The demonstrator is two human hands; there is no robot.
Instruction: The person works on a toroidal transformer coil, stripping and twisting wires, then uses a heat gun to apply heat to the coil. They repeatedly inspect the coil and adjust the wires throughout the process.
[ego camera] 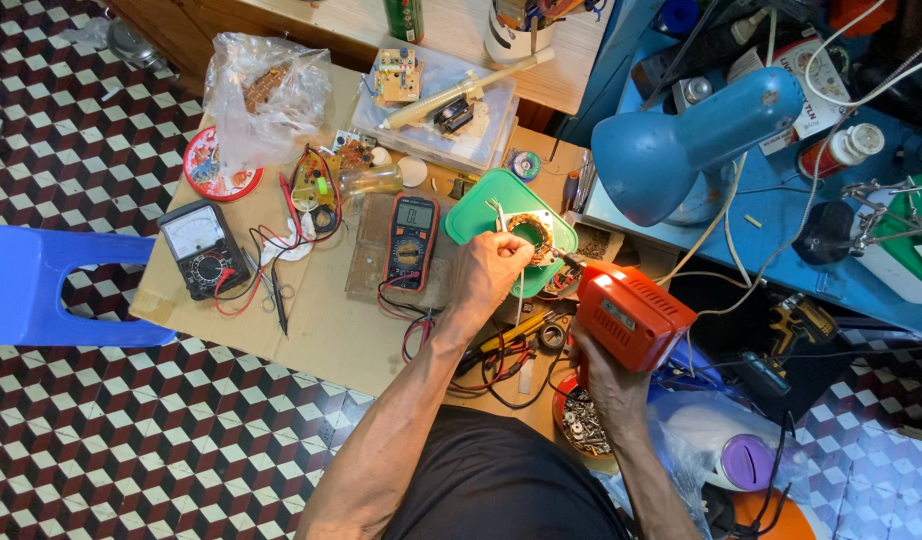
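Left hand: (493,268) pinched a thin metal lead over the copper-wound coil (529,236), which sat on the green plastic lid (471,212) on the worktop.
Right hand: (606,372) was wrapped tight around the grip of the orange soldering gun (629,312).
Handling: coil looked light, its windings fragile; best held by its pale frame. Gun seemed stiff and heavier.
Count: two meters, one black analogue meter (203,248), one digital multimeter (412,240); one blue desk lamp (681,150).

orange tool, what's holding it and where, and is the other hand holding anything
The right hand grips the orange soldering gun by its handle underneath. The left hand pinches a thin solder wire near its lower part, over the copper coil.
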